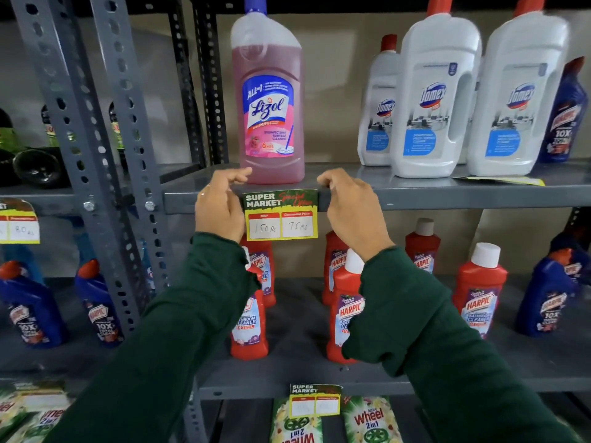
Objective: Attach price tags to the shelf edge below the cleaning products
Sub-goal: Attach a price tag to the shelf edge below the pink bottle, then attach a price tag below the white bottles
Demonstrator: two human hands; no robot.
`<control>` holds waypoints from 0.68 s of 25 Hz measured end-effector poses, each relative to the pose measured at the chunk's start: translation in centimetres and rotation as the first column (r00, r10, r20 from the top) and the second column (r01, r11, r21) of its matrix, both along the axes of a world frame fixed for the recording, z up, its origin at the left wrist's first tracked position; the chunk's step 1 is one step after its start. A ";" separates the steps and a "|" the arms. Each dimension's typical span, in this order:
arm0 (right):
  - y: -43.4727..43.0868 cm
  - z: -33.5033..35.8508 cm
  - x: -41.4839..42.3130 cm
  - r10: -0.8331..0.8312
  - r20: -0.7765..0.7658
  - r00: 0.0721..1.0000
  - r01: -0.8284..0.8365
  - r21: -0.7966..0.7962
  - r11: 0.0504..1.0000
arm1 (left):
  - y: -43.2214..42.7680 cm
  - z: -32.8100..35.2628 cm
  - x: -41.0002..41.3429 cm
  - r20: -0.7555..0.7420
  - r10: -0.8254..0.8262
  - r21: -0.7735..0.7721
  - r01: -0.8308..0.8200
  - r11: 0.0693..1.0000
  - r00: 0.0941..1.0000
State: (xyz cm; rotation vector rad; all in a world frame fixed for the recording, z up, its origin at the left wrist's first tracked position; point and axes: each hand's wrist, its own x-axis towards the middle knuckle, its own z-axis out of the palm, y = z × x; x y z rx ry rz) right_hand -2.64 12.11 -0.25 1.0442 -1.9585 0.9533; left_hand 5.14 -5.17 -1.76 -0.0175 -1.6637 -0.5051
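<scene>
A yellow and green price tag (280, 215) reading 150 and 75 hangs flat against the grey shelf edge (447, 198), right below a pink Lizol bottle (269, 100). My left hand (219, 206) pinches the tag's upper left corner, thumb and fingers over the shelf lip. My right hand (350, 206) holds the tag's upper right corner against the edge. Both arms wear dark green sleeves.
White Domex bottles (436, 100) and a blue Harpic bottle (564, 113) stand to the right, with another tag (502, 180) lying flat on the shelf. Red Harpic bottles (479, 282) fill the shelf below. Tags hang at the lower edge (315, 399) and far left (19, 222). Slotted steel uprights (128, 148) stand left.
</scene>
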 end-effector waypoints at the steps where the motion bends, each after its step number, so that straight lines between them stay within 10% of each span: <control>1: 0.6 0.4 -0.2 0.081 0.077 0.994 -0.076 -0.060 0.995 | 0.7 0.5 -0.1 -0.045 -0.010 0.047 0.012 0.999 0.999; 5: 5.2 2.6 -2.4 0.212 0.211 0.954 -0.169 -0.205 0.964 | 6.2 2.5 -3.2 -0.122 0.085 -0.105 -0.098 0.990 0.989; 9: 12.7 4.7 -7.7 -0.272 0.115 0.955 0.282 -0.074 0.957 | 14.3 3.4 -8.0 0.005 0.076 -0.302 -0.071 0.951 0.997; 12: 18.4 6.0 -11.6 -0.635 0.271 0.723 0.626 0.131 0.768 | 19.2 2.5 -11.7 0.166 0.137 -0.402 -0.060 0.914 0.977; 14: 20.6 5.9 -12.9 -0.677 0.402 0.616 0.579 0.351 0.735 | 21.6 1.3 -13.4 0.216 0.262 -0.462 -0.138 0.876 0.940; 17: 21.4 5.0 -14.1 -0.557 0.441 0.704 0.445 0.337 0.830 | 23.6 0.3 -14.6 0.223 0.455 -0.496 -0.302 0.814 0.862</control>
